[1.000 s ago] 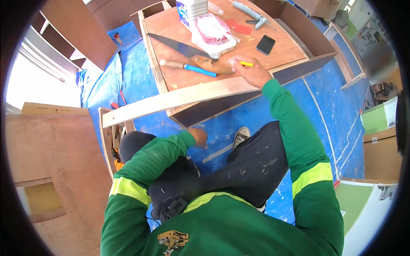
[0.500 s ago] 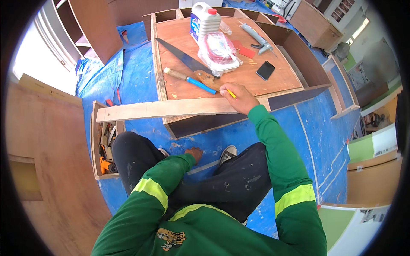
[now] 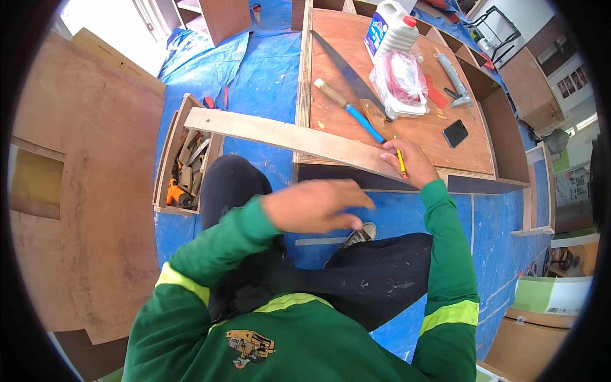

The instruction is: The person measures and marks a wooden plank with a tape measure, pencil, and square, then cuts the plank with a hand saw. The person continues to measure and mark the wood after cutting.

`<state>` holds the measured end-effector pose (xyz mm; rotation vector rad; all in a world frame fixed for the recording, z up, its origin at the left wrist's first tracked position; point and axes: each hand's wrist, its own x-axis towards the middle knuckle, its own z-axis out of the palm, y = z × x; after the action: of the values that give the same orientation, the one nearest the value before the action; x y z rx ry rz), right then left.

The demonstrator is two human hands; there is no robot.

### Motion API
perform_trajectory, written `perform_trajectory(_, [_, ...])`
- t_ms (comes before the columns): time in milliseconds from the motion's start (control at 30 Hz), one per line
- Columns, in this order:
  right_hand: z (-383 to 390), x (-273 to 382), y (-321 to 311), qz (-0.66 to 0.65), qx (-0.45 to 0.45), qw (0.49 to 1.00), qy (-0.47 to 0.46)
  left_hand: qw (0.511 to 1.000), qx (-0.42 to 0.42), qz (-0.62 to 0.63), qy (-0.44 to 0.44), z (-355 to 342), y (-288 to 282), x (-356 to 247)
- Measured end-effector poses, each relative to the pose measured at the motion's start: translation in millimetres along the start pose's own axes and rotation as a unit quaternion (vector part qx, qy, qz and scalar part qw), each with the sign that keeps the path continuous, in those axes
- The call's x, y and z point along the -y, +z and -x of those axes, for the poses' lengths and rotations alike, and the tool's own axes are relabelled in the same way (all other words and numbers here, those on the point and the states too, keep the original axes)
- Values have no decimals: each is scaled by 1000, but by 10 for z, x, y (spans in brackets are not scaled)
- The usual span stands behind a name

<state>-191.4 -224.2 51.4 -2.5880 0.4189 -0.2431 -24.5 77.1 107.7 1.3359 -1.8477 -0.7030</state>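
My right hand (image 3: 410, 164) holds a yellow pencil (image 3: 400, 161) at the right end of a long wooden strip (image 3: 267, 132), which spans from the tool box to the plywood-topped cabinet (image 3: 468, 164). My left hand (image 3: 315, 205) hovers over my lap with fingers apart and nothing in it. On the cabinet lie a handsaw (image 3: 340, 63), a blue-handled tool (image 3: 365, 124), a black phone (image 3: 455, 132), a grey caulking gun (image 3: 454, 79), a red sheet (image 3: 435, 90) and a white-and-red bagged bundle (image 3: 396, 83), with a white jug (image 3: 389, 28) behind.
A wooden box (image 3: 159, 197) holding tools and an orange drill is at my left, beside a large plywood sheet (image 3: 102, 242). Blue sheeting (image 3: 261, 76) covers the floor. A wooden frame (image 3: 534, 223) stands at the right; cabinet panels (image 3: 226, 19) are behind.
My left hand has risen from low over the floor to above my knees. The view has turned, and my right hand stays on the strip with the pencil.
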Motion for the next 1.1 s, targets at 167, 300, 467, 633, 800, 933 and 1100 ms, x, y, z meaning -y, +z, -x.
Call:
perform_trajectory(167, [198, 222, -165, -38, 39, 990, 131, 891, -398, 74, -207, 1527, -782, 168])
perform_trajectory(300, [470, -46, -367, -36, -1, 987, 156, 850, -399, 164, -302, 2199, -466, 385])
perform_trajectory(467, [639, -37, -492, 9, -71, 988, 140, 847, -357, 276, -280, 1959, 264, 303])
perform_trajectory(633, [771, 184, -406, 18, -56, 986, 154, 900, -274, 245, -235, 1725, 260, 488])
perform_trajectory(800, [862, 195, -424, 63, -89, 986, 130, 903, -285, 247, -206, 1793, 299, 875])
perform_trajectory(933, [1270, -224, -554, 0, -87, 987, 133, 859, -288, 325, -271, 1763, 445, 1104])
perform_trajectory(1100, [885, -32, -572, -26, -59, 982, 179, 895, -167, 89, -404, 2887, 1045, 1988])
